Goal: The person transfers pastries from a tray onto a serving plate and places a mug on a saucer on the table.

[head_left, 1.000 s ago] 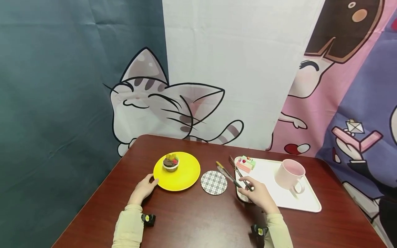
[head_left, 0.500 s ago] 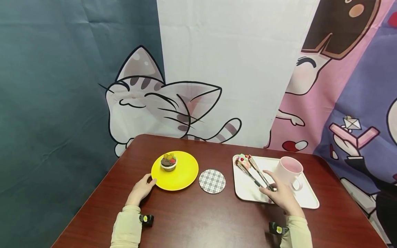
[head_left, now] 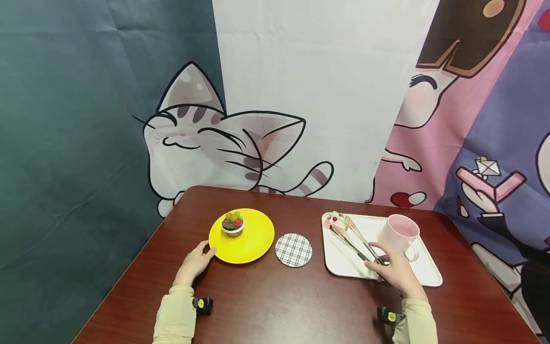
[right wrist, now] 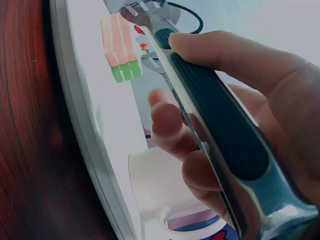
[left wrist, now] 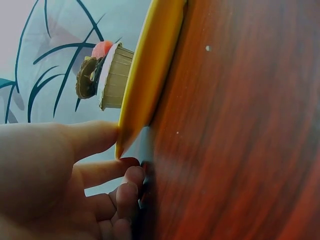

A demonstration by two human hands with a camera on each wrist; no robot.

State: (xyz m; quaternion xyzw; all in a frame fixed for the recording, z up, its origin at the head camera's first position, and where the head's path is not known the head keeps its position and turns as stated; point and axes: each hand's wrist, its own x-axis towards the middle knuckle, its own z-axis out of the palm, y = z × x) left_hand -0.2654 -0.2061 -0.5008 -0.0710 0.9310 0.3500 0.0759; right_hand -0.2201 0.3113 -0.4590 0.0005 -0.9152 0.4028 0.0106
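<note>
My left hand [head_left: 193, 264] pinches the near left rim of a yellow plate [head_left: 253, 241], thumb on top and fingers underneath in the left wrist view. On that plate sits a toy cupcake [head_left: 232, 225] with fruit on it. In my right hand [head_left: 397, 271] is a pair of metal tongs [right wrist: 220, 115] with dark green grips, held between thumb and fingers. Their arms stand spread above a white tray [head_left: 429, 274], tips reaching toward the pink cake slice [right wrist: 117, 40] and green cake slice [right wrist: 127, 71] at its far left corner.
A pink mug [head_left: 397, 233] stands on the tray just beyond my right hand, handle toward me. Between plate and tray lies a round checked coaster [head_left: 294, 250] on the dark red table [head_left: 275, 306]. A printed cloth [head_left: 343, 95] hangs behind the table.
My right hand has carried the tongs rightward from the tray's left edge to above the tray, and their tips now overlap the cake slices. My left hand stays on the plate's rim.
</note>
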